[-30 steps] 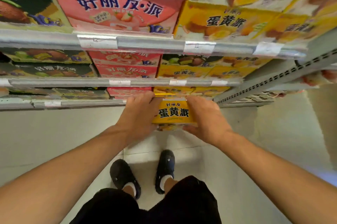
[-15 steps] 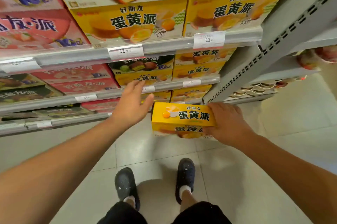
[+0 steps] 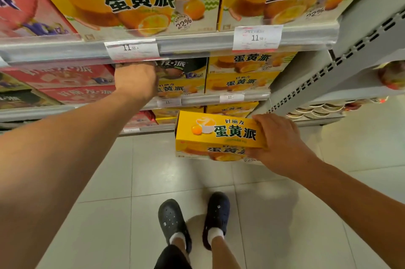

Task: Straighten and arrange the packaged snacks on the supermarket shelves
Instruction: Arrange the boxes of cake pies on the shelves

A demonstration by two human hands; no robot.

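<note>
Holding yellow box point(image 3: 219, 135) at one end w/ right hand point(image 3: 282, 144), fingers curled over top, thumb under; box level, centre-right of frame, clear of shelves. Left hand point(image 3: 135, 81) reaching into mid shelf point(image 3: 197, 99) at centre-left, toward dark box point(image 3: 182, 69) stacked there. Left grip: can't tell, fingers buried behind shelf lip. Probably clearing a slot for yellow box. Best to square dark box flush first, then slide yellow one in label-forward beside matching yellow stack point(image 3: 241, 73). Back of shelf hidden; price tags point(image 3: 131, 48) partly blurred; red boxes point(image 3: 65, 80) cut off at left.
</note>
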